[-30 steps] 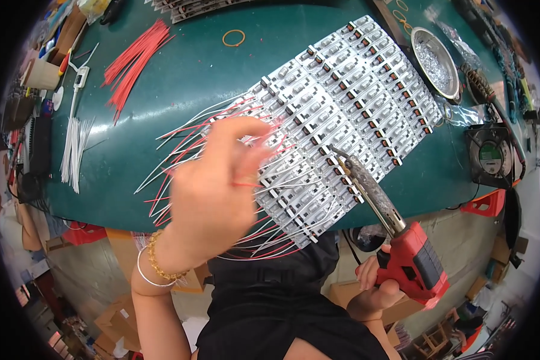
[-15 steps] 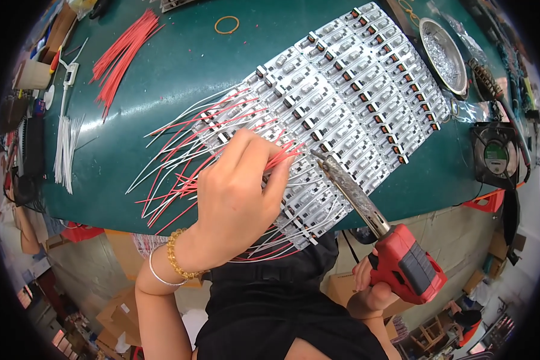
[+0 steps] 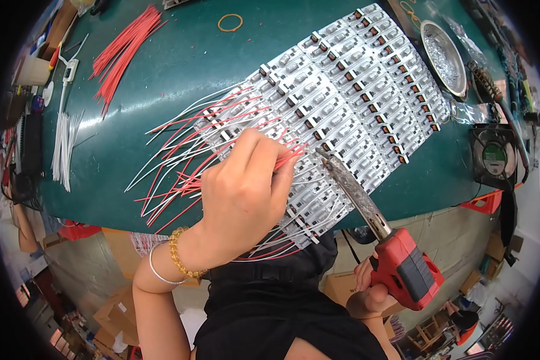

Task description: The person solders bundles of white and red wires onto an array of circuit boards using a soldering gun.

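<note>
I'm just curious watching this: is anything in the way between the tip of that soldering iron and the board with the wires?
Nothing visible. The soldering iron tip meets the circuit board panel beside the left hand, whose fingers pinch a red wire.

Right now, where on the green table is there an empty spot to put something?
The bare green table between the loose red wires, rubber band and circuit boards is free. It is crowded around the left hand and soldering iron.

The green table [image 3: 180, 72] carries a loose bundle of red wires [image 3: 123, 51] and a bundle of white wires [image 3: 63, 147] at left, a rubber band [image 3: 229, 23] at top, and a round metal dish [image 3: 443, 57] and small black fan [image 3: 493, 157] at right.
</note>
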### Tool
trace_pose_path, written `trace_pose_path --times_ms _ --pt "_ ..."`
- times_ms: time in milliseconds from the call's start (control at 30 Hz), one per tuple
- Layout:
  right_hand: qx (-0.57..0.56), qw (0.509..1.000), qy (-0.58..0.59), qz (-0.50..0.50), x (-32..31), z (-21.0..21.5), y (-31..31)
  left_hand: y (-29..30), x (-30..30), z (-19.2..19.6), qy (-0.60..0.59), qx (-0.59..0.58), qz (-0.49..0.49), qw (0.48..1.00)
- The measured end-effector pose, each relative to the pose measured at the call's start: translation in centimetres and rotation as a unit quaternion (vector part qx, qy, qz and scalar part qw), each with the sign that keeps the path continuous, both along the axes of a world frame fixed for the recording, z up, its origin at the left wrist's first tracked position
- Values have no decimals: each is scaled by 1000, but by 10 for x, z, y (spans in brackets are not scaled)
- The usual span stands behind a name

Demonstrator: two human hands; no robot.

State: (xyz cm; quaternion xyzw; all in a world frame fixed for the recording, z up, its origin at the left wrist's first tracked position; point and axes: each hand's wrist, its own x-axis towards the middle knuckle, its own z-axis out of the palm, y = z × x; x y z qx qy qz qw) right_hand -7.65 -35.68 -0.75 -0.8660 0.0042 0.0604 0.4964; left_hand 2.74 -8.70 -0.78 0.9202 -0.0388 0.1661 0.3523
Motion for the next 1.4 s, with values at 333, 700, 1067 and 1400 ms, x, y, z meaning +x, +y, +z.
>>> trace_pose_path --times_ms 333,700,1067,1400 --pt "174 972 9 -158 -11 -10 6 -1 1 -1 -30 -27 -2 999" --pt "75 993 92 -26 -3 8 -3 -7 -4 2 -1 -15 -14 1000" --pt "20 999 10 36 -9 -3 -17 -5 -2 2 -2 -14 -16 1000" --pt "-40 999 -3 18 -10 2 -15 -7 -1 4 -5 -25 -22 999"
